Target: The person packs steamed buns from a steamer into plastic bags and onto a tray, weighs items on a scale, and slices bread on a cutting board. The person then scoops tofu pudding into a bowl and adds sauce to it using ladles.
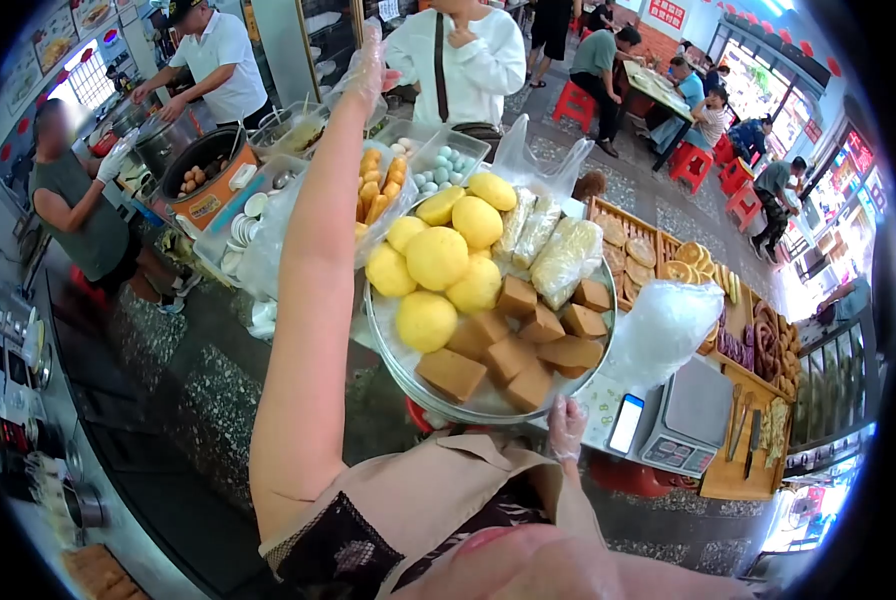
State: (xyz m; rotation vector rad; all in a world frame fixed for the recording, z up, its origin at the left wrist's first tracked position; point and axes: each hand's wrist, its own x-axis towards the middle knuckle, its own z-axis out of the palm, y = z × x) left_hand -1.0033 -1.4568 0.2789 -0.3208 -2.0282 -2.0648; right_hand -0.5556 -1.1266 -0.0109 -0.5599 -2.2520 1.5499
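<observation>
My left hand [366, 72], in a clear plastic glove, is stretched far forward over the counter, with its fingers extended beside a person in a white top. Nothing shows clearly in it. My right hand [568, 428], also gloved, is curled close to the near rim of a large round metal tray [393, 372]; what its fingers hold, if anything, is hidden. Round yellow buns [437, 258], brown cake blocks [451, 375] and plastic-wrapped rolls [566, 260] lie on the tray.
Right of the tray are a plastic bag [665, 330], a phone [626, 424], a scale [690, 415] and wooden trays of flatbreads [686, 262]. Tongs and a knife [754, 432] lie on a board. A pot of eggs [208, 170] and pale blue eggs [443, 168] stand beyond. Several people are around.
</observation>
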